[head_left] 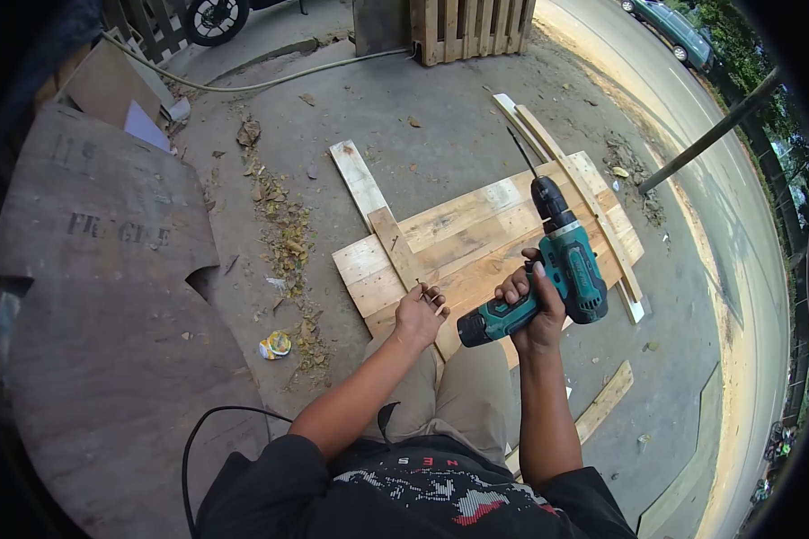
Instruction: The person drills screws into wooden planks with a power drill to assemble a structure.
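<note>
My right hand (539, 310) is wrapped around the grip of a teal and black cordless drill (575, 256). A long thin bit (522, 151) sits in the drill's chuck and points up and away to the left. Palm up, my left hand (418, 314) has curled fingers, with a small thin dark piece at the fingertips, too small to name. Below both hands lies a panel of wooden planks (458, 238). A narrow batten (395, 247) crosses its left side, near my left hand, and another batten (584, 202) crosses its right side.
A large plywood sheet (108, 296) marked with stencilled letters stands at the left. Loose boards (607, 404) lie on the concrete at the right. A slatted crate (472, 31), a hose (270, 83) and a motorcycle wheel (216, 18) are at the back. A pole (710, 130) stands by the road.
</note>
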Motion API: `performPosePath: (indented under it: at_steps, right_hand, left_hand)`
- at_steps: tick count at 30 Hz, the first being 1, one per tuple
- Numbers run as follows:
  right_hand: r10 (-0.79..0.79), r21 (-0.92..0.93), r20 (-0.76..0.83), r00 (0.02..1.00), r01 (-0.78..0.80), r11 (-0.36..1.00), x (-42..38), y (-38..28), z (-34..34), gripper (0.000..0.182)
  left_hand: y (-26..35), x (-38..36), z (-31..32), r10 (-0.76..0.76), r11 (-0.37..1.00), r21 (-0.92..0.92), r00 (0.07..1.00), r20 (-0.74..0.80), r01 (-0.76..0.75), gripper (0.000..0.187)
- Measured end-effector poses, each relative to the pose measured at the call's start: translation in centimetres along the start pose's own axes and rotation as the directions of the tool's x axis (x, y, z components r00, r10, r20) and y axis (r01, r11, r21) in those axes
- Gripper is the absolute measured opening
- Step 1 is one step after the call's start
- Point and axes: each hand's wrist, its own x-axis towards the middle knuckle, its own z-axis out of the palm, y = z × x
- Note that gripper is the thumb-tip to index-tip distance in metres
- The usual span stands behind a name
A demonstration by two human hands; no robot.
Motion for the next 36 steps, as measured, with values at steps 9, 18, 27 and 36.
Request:
performPosePath:
  at_steps: [9,18,27,36]
  right_hand:
    - [-0.011,0.046,-0.08,0.997,0.014,0.999,-2.1,1.7,-3.6,0.029]
    - [0.328,-0.465,-0.229,0.916,-0.399,0.791,5.0,6.7,-6.6,0.026]
    - [0.489,-0.713,-0.167,0.856,-0.448,0.539,15.4,17.1,-7.6,0.027]
    - [0.554,-0.767,-0.222,0.802,-0.495,0.408,19.1,18.3,-8.7,0.031]
  left_hand:
    - [-5.7,-2.2,4.1,0.0,1.0,-0.031,0.979,0.202,0.006,0.019]
    - [0.9,10.7,-5.1,0.471,0.658,0.683,0.881,-0.044,-0.318,0.018]
    - [12.1,18.1,-13.7,0.565,-0.695,0.717,0.659,0.496,0.056,0.023]
    - [12.0,19.2,-15.3,0.557,-0.7,0.713,0.653,0.514,0.036,0.022]
